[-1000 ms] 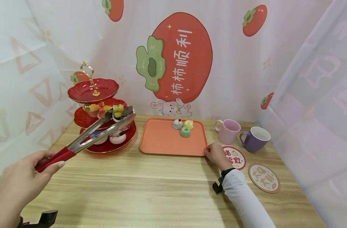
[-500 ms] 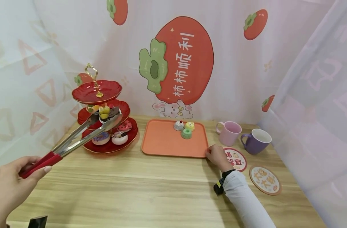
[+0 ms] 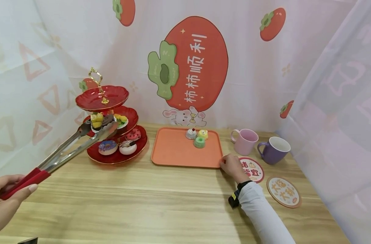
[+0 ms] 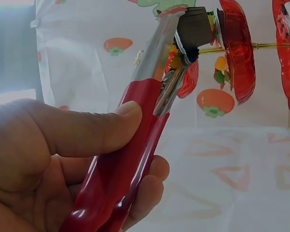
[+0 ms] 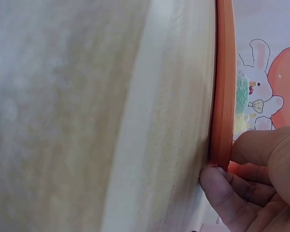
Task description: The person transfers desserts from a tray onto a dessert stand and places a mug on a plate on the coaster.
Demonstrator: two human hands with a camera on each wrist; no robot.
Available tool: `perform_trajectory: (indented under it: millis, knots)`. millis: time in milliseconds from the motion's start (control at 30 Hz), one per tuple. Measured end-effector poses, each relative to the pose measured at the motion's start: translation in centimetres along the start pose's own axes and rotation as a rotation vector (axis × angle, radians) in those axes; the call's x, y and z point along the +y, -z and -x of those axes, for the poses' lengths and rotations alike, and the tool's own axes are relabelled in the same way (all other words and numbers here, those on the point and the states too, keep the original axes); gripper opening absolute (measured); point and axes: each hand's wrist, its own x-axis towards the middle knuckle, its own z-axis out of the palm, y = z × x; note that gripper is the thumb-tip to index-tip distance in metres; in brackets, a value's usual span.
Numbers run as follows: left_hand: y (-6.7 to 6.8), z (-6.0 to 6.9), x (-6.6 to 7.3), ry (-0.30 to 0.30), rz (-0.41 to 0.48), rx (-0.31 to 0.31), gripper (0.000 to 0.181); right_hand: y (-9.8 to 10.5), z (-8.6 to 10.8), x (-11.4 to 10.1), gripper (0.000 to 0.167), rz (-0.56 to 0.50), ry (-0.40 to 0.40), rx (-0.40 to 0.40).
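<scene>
My left hand [image 3: 5, 201] grips the red handles of metal tongs [image 3: 63, 157], fingers curled round them in the left wrist view. The tongs' tips hold a dark toy cupcake [image 4: 193, 31] topped with yellow fruit cubes. In the head view it overlaps the middle plate of a red three-tier cake stand [image 3: 101, 96]; whether it touches the plate I cannot tell. A fruit tart [image 3: 121, 120] sits on that plate. My right hand [image 3: 234, 168] pinches the near right corner of an orange tray [image 3: 173, 149], thumb and fingers on its rim [image 5: 224, 87] in the right wrist view.
Three small toy cakes [image 3: 199, 142] sit at the tray's back right. On the stand's bottom plate lie a purple donut [image 3: 107, 147] and other pastries. A pink mug [image 3: 245, 142], a purple mug [image 3: 272, 150] and two round coasters [image 3: 284, 191] are at the right.
My left hand has moved left, carrying the cupcake in the tongs across the front of the stand to the middle plate's left part. The right hand stays on the tray corner.
</scene>
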Motion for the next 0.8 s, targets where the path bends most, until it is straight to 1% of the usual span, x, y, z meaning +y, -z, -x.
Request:
perform_trajectory:
  millis: [33, 133, 200, 267, 300, 400, 467, 500, 567, 633, 667, 700, 800]
  knots:
    - [0.0, 0.0, -0.2, -0.005, 0.012, 0.026, 0.019, 0.0, 0.0, 0.0, 0.034, 0.001, -0.003, -0.001]
    - [-0.1, 0.2, -0.6, -0.004, 0.023, 0.082, 0.022, 0.0, -0.1, 0.0, 0.034, 0.005, 0.0, 0.001]
    - [0.0, 0.3, -0.8, 0.027, 0.001, 0.103, 0.023, 0.0, -0.1, 0.0, 0.034, 0.007, 0.004, 0.003]
    - [0.2, 0.6, -0.9, 0.071, -0.043, 0.095, 0.023, 0.0, -0.1, 0.1, 0.035, 0.009, 0.012, 0.008]
    - [0.3, 0.7, -1.1, 0.087, -0.057, 0.089, 0.026, 0.0, -0.1, 0.0, 0.035, 0.009, 0.011, 0.007]
    - [0.6, 0.7, -1.4, 0.129, -0.06, 0.062, 0.018, 0.1, 0.0, 0.1, 0.035, 0.009, 0.013, 0.01]
    - [0.6, 0.4, -1.6, 0.132, -0.038, 0.063, 0.016, 0.2, 0.0, 0.1, 0.035, 0.008, 0.014, 0.013]
    - [0.5, 0.3, -1.6, 0.129, -0.041, 0.069, 0.017, 0.2, 0.0, 0.1, 0.035, 0.007, 0.013, 0.013]
    - [0.4, -0.2, -1.7, 0.128, -0.064, 0.074, 0.02, 0.2, 0.0, 0.2, 0.035, 0.002, 0.013, 0.016]
    - [0.2, -0.6, -1.9, 0.125, -0.081, 0.084, 0.027, 0.3, 0.0, 0.1, 0.037, -0.002, 0.012, 0.017]
    - [0.1, -0.8, -2.0, 0.122, -0.099, 0.085, 0.033, 0.3, 0.0, 0.1, 0.037, -0.002, 0.012, 0.017]
    - [0.0, -1.0, -2.1, 0.119, -0.121, 0.088, 0.034, 0.3, 0.0, 0.1, 0.037, -0.004, 0.014, 0.017]
    - [-0.2, -1.4, -2.2, 0.122, -0.149, 0.066, 0.036, 0.3, 0.0, 0.0, 0.038, -0.006, 0.016, 0.014]
